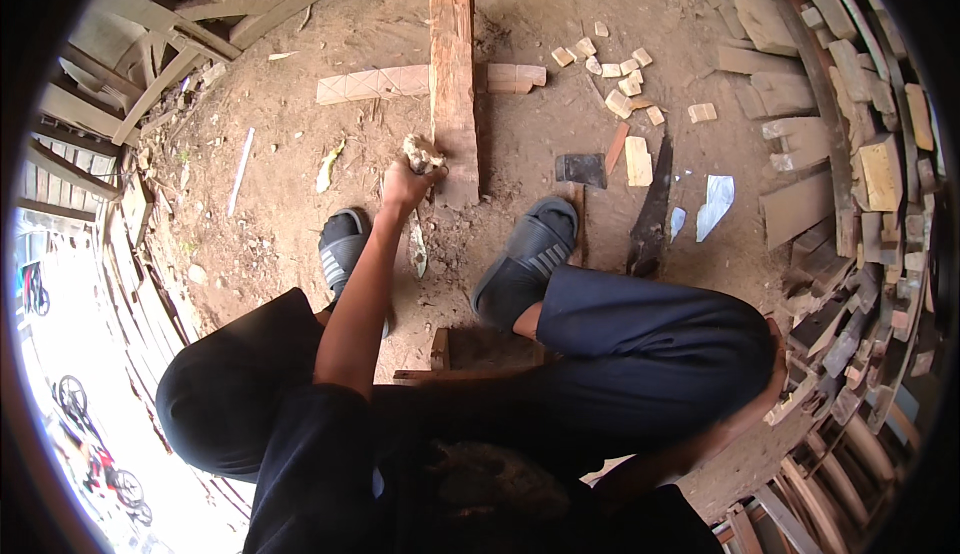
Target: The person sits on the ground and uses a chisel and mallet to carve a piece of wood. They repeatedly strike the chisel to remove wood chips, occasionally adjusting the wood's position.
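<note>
My left hand (405, 188) is closed around a pale, lumpy piece (420, 151) whose kind I cannot make out. It is at the near left edge of a thick wooden beam (455, 84), which lies lengthwise in front of me. Under the beam a lighter wooden piece (370, 86) with scored lines runs crosswise, showing on both sides. My right hand (774, 369) rests along the outer side of my bent right knee, partly hidden, with nothing seen in it. A slim pale scrap (417, 247) lies on the ground below my left hand.
Several small wood blocks (618, 104) are scattered at the far right. Nearer lie a dark block (580, 170), a yellowish block (638, 161) and a shiny shard (714, 206). Stacked wood offcuts (865, 174) line the right side. My sandalled feet (530, 254) flank the beam's near end.
</note>
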Demonstrator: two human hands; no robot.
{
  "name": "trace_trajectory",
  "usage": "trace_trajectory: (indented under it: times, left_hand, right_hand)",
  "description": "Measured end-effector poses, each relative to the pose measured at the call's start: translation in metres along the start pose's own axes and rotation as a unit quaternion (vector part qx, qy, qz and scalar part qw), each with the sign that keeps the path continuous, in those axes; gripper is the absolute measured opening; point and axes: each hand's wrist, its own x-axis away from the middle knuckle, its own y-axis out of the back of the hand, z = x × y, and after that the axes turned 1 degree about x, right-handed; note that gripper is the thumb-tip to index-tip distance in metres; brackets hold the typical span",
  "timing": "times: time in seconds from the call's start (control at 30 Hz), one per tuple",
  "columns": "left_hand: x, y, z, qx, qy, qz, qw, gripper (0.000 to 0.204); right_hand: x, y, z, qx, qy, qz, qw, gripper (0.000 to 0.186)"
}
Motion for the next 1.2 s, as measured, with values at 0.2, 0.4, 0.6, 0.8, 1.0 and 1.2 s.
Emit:
trace_trajectory:
  times: [0.2, 0.4, 0.6, 0.8, 1.0, 1.2]
  left_hand:
    - [0.006, -0.001, -0.014, -0.011, 0.048, -0.001, 0.999, 0.060]
    - [0.001, -0.001, -0.006, -0.008, 0.074, 0.026, 0.997, 0.066]
    - [0.014, -0.015, 0.014, 0.014, 0.099, -0.044, 0.994, 0.081]
    - [0.011, -0.013, 0.014, 0.002, 0.094, -0.056, 0.994, 0.088]
    - [0.013, -0.009, 0.014, 0.039, 0.140, -0.008, 0.989, 0.088]
    - [0.022, -0.011, -0.012, 0.085, 0.099, 0.010, 0.991, 0.083]
  right_hand:
    - [0.007, 0.002, 0.000, -0.001, 0.011, -0.005, 1.000, 0.045]
    - [-0.002, 0.015, -0.007, 0.071, 0.099, 0.058, 0.991, 0.045]
    - [0.034, 0.012, 0.013, -0.025, 0.093, 0.151, 0.984, 0.048]
    - [0.049, -0.018, 0.007, 0.020, 0.179, 0.244, 0.953, 0.045]
    - [-0.002, -0.270, -0.099, 0.308, 0.199, 0.395, 0.842, 0.043]
    - [-0.027, -0.318, -0.157, 0.395, 0.191, 0.413, 0.798, 0.042]
